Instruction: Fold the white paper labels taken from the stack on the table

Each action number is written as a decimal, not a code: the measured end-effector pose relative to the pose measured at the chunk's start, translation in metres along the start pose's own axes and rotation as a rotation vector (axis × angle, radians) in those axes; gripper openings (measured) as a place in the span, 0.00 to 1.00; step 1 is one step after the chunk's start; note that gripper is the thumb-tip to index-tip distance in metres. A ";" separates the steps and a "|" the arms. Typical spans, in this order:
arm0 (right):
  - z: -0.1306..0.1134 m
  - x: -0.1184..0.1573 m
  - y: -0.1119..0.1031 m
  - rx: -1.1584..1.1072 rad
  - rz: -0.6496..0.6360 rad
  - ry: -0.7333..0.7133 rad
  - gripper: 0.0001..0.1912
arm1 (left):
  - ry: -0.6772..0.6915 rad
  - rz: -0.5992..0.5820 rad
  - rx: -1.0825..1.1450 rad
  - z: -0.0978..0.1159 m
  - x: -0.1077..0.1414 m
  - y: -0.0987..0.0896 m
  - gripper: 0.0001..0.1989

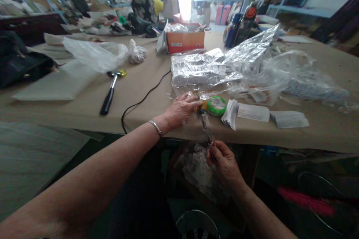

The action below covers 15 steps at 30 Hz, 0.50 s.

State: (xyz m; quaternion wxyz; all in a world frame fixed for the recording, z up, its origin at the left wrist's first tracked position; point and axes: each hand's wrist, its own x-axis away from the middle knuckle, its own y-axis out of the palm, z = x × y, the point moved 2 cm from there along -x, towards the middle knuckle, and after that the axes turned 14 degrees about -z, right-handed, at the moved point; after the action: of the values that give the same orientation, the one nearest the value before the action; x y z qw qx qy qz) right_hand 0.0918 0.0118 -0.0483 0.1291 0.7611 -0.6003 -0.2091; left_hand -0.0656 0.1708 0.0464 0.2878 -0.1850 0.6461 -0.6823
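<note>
My left hand (pixel 183 110) lies stretched out and palm down near the table's front edge, its fingertips against a yellow-handled tool (pixel 203 115) that looks like a soldering iron. The tool's metal shaft points toward me, past the edge. My right hand (pixel 224 162) is closed in a pinch close to the shaft's tip; what sits between thumb and finger is too small to make out. Beside the handle is a green roll of tape (pixel 217 106). A fanned stack of white labels (pixel 230 114) lies to its right, with more printed labels (pixel 254 112) next to it.
Clear plastic packs (pixel 202 69) lie beyond my hands, before an orange box (pixel 185 41). A hammer (pixel 108 97) and a black cord (pixel 143 101) are on the left. Below the edge, scraps (pixel 200 168) fill a container. Other people work in the background.
</note>
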 end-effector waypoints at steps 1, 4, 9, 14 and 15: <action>-0.005 0.000 -0.002 0.165 0.048 -0.058 0.10 | 0.008 0.005 -0.005 0.000 0.000 0.000 0.22; -0.012 -0.004 -0.006 0.518 0.127 -0.145 0.10 | 0.006 0.014 -0.017 0.000 -0.001 0.001 0.21; 0.001 -0.012 -0.009 0.609 0.092 -0.157 0.10 | -0.017 0.027 -0.006 0.000 -0.001 0.001 0.23; 0.009 -0.016 -0.005 0.449 0.060 -0.182 0.10 | -0.006 0.023 -0.014 0.003 -0.002 0.000 0.22; 0.009 -0.018 -0.004 0.416 0.067 -0.179 0.11 | -0.012 0.023 -0.017 0.003 -0.002 0.000 0.22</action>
State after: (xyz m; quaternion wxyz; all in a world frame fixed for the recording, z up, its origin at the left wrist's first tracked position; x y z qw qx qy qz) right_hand 0.0876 0.0306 -0.0552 -0.0776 0.7293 -0.6645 -0.1432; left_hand -0.0621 0.1701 0.0468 0.2977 -0.1842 0.6523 -0.6723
